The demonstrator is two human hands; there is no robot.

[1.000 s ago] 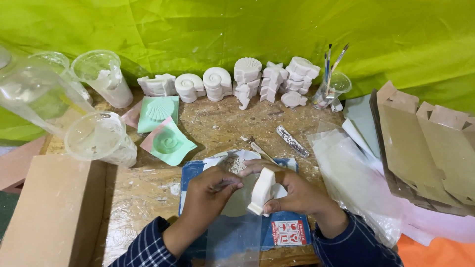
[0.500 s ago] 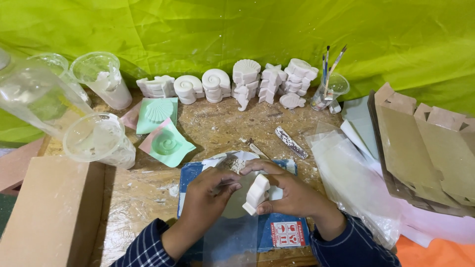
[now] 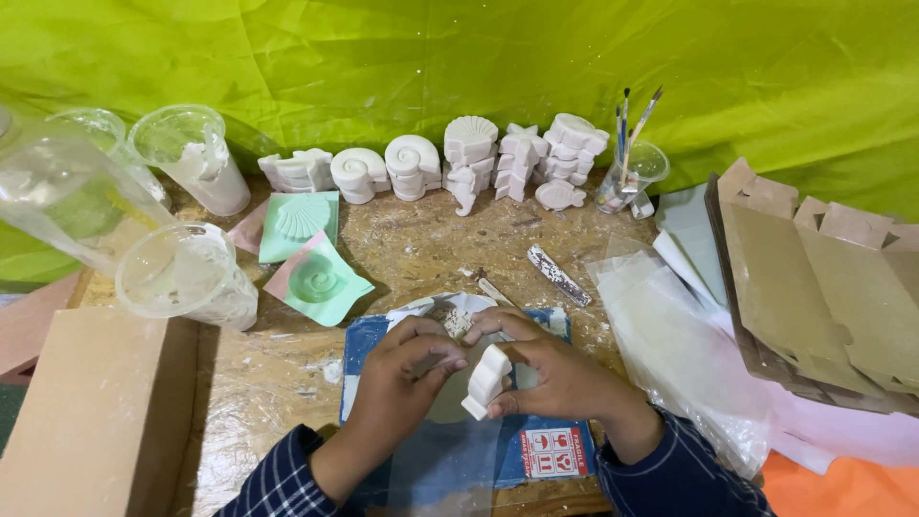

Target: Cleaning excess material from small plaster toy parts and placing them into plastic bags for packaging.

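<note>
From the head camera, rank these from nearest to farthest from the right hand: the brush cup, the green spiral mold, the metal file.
From the right hand:
1. Metal file, just beyond it.
2. Green spiral mold, off to the left.
3. Brush cup, at the back, right of the casts.

A blue flat package (image 3: 550, 450) with a red-and-white label (image 3: 553, 452) is lying under the hands. Brown folded boxes (image 3: 823, 278) are lying flat at the right, beside clear bags (image 3: 670, 335).
</note>
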